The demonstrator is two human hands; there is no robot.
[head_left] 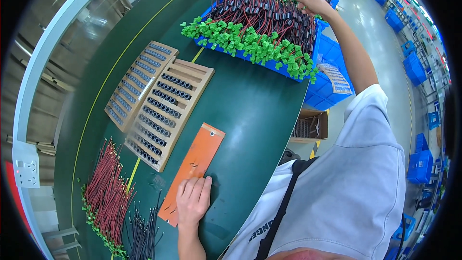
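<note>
On the lower part of an orange board [202, 147] rests my left hand [194, 200], its fingers curled and close together. Whatever lies under those fingers is hidden. A few small dark pieces stick up from the board's face. My right arm is stretched far out to the right, over a blue bin [262, 62] heaped with red and black wire leads [260, 12] that have black sleeves and green connectors [260, 41]. At the bin's far right, my right hand [312, 4] is closed in a pinch among the leads. What it pinches is too small to tell.
Two wooden racks with rows of dark cylinders, a near one [166, 108] and a far one [139, 84], lie left of the board. Red wires [108, 190] and black wires [142, 231] are piled lower left. A white frame post [26, 91] borders the green table [250, 110].
</note>
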